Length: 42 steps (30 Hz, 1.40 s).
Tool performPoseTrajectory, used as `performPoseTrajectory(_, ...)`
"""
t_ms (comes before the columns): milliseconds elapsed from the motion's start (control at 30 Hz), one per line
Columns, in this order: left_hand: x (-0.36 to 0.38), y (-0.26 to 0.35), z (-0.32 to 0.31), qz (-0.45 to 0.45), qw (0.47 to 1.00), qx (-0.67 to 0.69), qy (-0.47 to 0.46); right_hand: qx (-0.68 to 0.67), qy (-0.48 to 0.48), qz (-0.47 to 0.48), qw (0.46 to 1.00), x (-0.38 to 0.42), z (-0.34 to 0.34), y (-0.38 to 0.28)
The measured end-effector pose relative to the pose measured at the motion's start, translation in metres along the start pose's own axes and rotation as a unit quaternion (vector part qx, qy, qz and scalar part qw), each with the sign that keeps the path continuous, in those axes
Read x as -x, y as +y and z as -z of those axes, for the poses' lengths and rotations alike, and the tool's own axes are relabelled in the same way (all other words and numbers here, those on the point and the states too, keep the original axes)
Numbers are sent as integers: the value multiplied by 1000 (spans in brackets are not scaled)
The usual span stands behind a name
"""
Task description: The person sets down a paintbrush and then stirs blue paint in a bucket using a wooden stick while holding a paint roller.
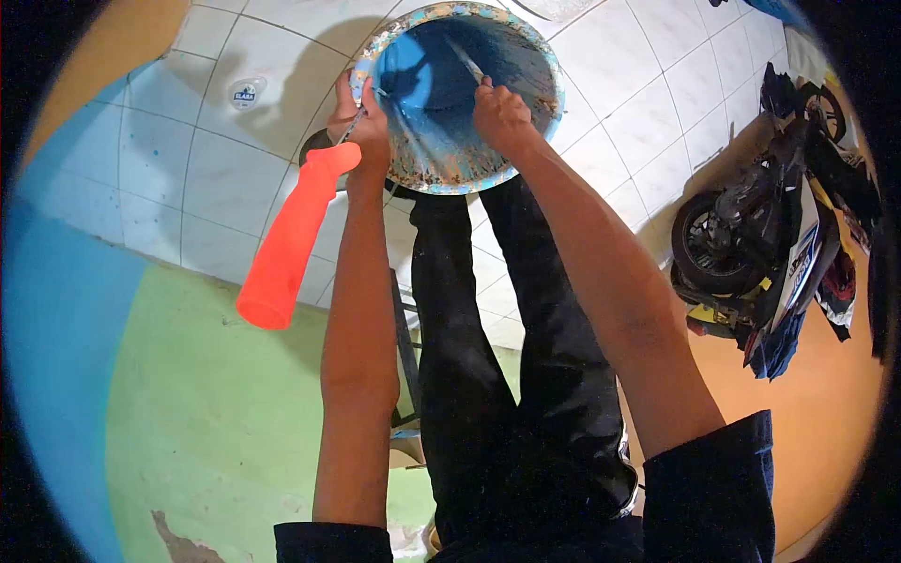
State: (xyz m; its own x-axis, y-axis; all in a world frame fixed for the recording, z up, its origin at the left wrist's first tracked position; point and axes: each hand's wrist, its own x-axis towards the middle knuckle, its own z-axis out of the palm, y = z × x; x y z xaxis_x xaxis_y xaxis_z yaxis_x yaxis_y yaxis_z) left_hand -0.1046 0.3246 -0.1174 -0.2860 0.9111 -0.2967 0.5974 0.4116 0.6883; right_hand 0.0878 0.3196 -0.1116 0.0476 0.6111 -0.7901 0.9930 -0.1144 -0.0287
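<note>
Admittedly, the right hand (503, 116) covers part of its slim tool (466, 63).

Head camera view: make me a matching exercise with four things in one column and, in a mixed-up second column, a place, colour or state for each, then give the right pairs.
Column one:
1. bucket
2. handle
3. motorbike
4. right hand

Column two:
A. closed on a slim tool
B. bright orange-red
C. toward the right edge of the view
D. blue inside, with a speckled rim

Right pairs: 1-D, 2-B, 3-C, 4-A.
</note>
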Motion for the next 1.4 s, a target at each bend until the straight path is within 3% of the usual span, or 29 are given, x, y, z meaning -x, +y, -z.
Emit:
performPoseTrajectory(67,1,-3,-2,-30,999,7,10,-16,8,-20,1000,5,-2,5)
performPoseTrajectory(133,4,5,2,27,997,-68,-8,-83,-10,-81,993,6,-7,13)
performPoseTrajectory(367,3,-2,-2,-26,998,-35,35,-158,-9,-90,983,15,-33,10)
performPoseTrajectory(467,5,6,2,24,999,-42,-4,-170,5,-106,980,16,-55,10)
performPoseTrajectory(533,5,0,1,-3,999,-39,8,-154,-57,-93,982,25,-41,4)
performPoseTrajectory(567,4,-1,-1,-5,999,-35,9,-153,-54,-93,982,25,-42,5)
performPoseTrajectory(633,4,-4,-1,-36,999,4,28,-22,-16,-35,999,22,-45,4)
performPoseTrajectory(733,3,-9,-2,-45,998,-41,26,-34,-3,-7,999,36,-7,0)
performPoseTrajectory(867,3,-1,3,23,999,-40,-10,40,20,52,998,9,8,-5)
performPoseTrajectory(933,2,-8,0,-18,1000,-19,12,155,-16,70,985,-14,14,-11)
performPoseTrajectory(1033,1,-15,-4,-69,996,-27,45,208,-17,90,974,-25,13,-7)
performPoseTrajectory(1133,3,-15,-1,-14,998,-57,15,192,-48,80,977,-14,15,-1)
performPoseTrajectory(1400,1,-20,-2,-7,998,-69,4,143,-71,33,987,-11,12,-2)
